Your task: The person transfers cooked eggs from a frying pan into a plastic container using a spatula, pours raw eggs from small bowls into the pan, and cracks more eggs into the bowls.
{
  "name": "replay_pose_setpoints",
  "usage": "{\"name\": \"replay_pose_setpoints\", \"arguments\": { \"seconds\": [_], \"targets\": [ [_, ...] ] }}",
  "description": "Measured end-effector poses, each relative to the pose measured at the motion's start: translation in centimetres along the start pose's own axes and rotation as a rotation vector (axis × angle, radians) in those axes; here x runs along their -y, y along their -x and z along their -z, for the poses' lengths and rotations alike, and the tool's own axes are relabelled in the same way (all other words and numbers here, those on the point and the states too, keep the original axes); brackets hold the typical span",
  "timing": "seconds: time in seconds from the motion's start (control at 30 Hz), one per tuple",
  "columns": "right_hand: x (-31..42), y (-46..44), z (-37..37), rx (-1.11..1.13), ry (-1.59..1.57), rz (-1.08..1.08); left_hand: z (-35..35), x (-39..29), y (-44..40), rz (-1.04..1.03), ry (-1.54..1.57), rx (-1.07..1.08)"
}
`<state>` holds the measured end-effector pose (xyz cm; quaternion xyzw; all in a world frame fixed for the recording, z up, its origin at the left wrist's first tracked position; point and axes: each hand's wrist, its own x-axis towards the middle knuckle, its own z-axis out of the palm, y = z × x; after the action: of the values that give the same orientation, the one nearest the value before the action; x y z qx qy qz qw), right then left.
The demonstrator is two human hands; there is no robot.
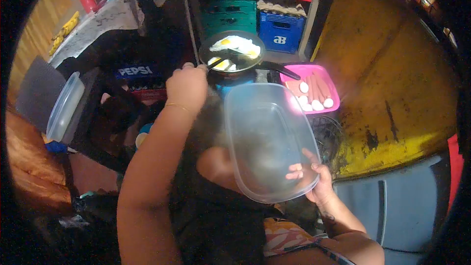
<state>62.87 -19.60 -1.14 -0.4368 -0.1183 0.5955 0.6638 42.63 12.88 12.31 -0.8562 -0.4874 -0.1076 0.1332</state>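
Note:
My left hand [187, 86] is closed around the dark handle of a spatula [216, 64], whose far end reaches into a frying pan [202, 48]. Fried eggs [234, 45] with yellow yolks lie in the pan, and another fried egg [222, 64] is near the spatula's end. My right hand [319, 181] grips a clear plastic container [267, 142] by its lower right edge. The container is tilted in front of my body, to the right of and below the pan. Fingers show through its cloudy wall. The spatula's blade is hard to make out among the eggs.
Right of the pan, a pink tray [336, 95] holds red sausages [319, 84] and several white round pieces [316, 104]. Behind stand a blue crate [279, 34] and green crates [230, 17]. A worn yellow panel [392, 78] bounds the right side. Another clear container [66, 103] stands at left.

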Motion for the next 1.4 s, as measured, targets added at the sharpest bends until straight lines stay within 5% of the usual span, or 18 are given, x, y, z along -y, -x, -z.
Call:
{"name": "replay_pose_setpoints", "arguments": {
  "seconds": [0.17,0.57,0.9,1.13,1.4],
  "targets": [
    [0.0,0.1,0.1,0.007,-0.009,0.009,2.4,1.0,1.1,-0.066,-0.062,0.089],
    [-0.2,-0.1,0.3,0.013,-0.022,0.017,3.9,4.2,-0.8,-0.043,-0.151,-0.067],
    [0.0,-0.5,-0.3,0.011,-0.017,0.006,10.3,4.4,-4.6,-0.207,-0.346,0.123],
    [-0.4,-0.8,0.0,0.020,-0.048,-0.001,10.1,1.1,-6.8,-0.171,-0.378,0.315],
    [0.2,-0.9,0.0,0.026,-0.035,-0.007,6.3,3.0,-4.7,-0.130,-0.272,0.190]
  ]
}}
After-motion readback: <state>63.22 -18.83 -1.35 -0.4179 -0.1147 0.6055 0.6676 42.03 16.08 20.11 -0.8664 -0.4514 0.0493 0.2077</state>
